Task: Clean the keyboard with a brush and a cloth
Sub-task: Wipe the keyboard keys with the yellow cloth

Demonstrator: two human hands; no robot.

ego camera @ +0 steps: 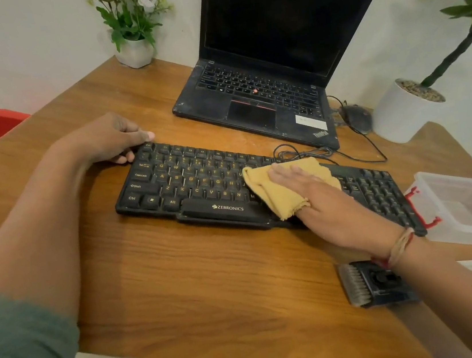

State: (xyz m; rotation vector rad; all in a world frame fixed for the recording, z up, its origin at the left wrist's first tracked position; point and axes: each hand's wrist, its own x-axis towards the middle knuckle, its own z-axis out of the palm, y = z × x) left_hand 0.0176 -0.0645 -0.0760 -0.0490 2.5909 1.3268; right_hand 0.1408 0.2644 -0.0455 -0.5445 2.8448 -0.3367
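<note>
Left sleeve (20,351) nearest; left hand (109,138) gripping keyboard (187,185) corner on desk (213,287). Right hand (331,205) flat, fingers (283,172) together, pressing cloth (278,194) mid-keys. Wipe row by row, light pressure, keep corner pinned. Brush (368,284) idle near desk edge.

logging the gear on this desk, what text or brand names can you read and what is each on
"ZEBRONICS": front middle of the keyboard.
"Ctrl", "Shift", "Caps Lock", "Alt": keys at the keyboard's left end.
"A", "S", "Z", "X", "C", "V", "B", "N": yellow letter keys on the keyboard.
"ThinkPad": near corner of the laptop palm rest.
White sticker on the laptop: print too blurred to read.
Laptop key legends: too small to read.
</note>
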